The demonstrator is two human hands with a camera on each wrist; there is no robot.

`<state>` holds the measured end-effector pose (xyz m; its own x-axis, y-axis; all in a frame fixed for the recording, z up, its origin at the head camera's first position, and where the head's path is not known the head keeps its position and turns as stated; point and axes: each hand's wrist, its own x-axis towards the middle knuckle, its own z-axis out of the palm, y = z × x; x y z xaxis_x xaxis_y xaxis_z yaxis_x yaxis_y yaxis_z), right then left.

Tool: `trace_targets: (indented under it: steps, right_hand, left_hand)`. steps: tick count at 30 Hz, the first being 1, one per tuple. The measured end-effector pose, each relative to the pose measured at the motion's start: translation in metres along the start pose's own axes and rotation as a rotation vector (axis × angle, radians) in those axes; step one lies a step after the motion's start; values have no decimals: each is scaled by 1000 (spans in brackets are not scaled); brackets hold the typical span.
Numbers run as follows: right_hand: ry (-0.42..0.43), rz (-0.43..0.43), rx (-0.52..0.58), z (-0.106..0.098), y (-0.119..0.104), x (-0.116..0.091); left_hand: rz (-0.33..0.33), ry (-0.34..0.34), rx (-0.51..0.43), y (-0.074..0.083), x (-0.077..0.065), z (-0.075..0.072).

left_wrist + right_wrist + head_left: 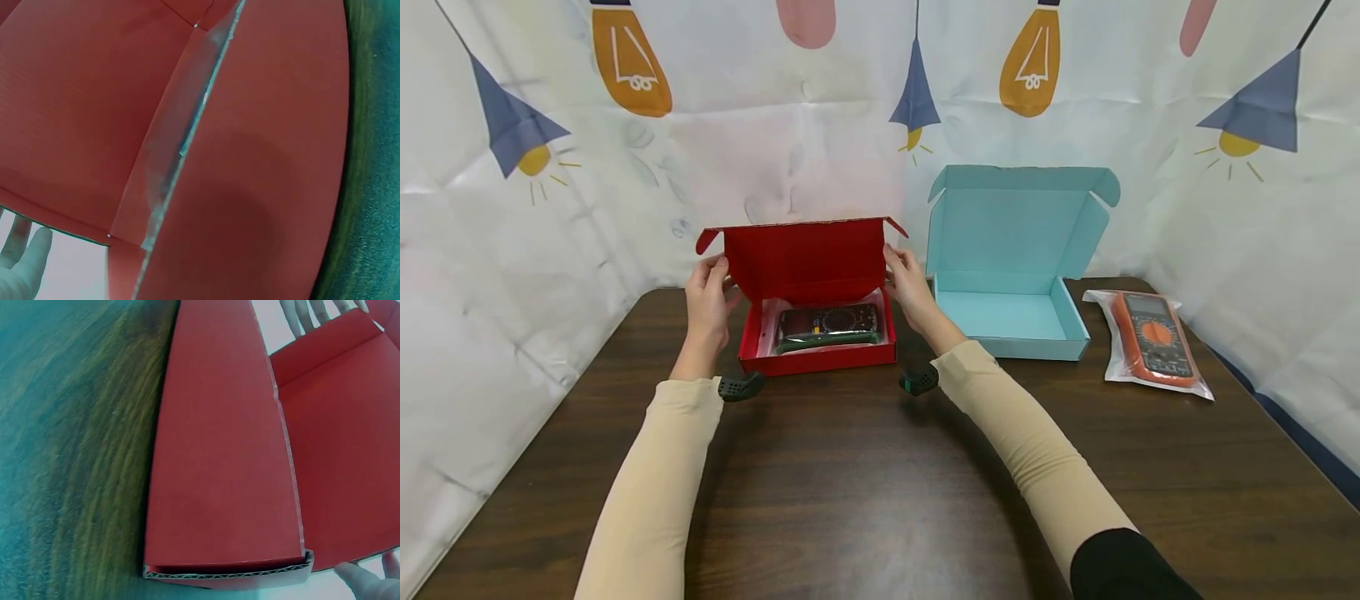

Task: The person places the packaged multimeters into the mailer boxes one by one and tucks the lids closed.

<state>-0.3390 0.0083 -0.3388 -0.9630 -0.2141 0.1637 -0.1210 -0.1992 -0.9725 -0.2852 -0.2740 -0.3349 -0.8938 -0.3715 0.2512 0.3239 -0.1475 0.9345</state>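
A red cardboard box (820, 361) stands on the table with its lid (805, 260) raised. Inside lies a dark multimeter (831, 323) in clear plastic wrap. My left hand (706, 304) touches the left side of the lid; its fingers (39, 250) look fairly straight in the left wrist view. At the lid's right side is my right hand (917, 292), with the thumb and fingers against the edge. The right wrist view shows the red front wall (219, 456) up close and the right thumb (356, 578) at the lid.
Right of the red box stands a light blue box (1000, 312) with its lid up and nothing inside. Farther right, an orange multimeter (1157, 337) lies in a clear plastic bag. A printed cloth (850, 150) hangs behind the dark wooden table (835, 483).
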Motion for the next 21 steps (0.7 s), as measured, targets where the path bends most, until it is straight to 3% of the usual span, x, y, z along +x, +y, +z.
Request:
trace_targets:
  steps: [11, 21]
  right_hand:
    - [-28, 11, 44, -3, 4, -4]
    - [-32, 16, 19, -5, 5, -7]
  left_hand:
    - [32, -2, 38, -5, -6, -6]
    - [44, -25, 66, -6, -10, -9]
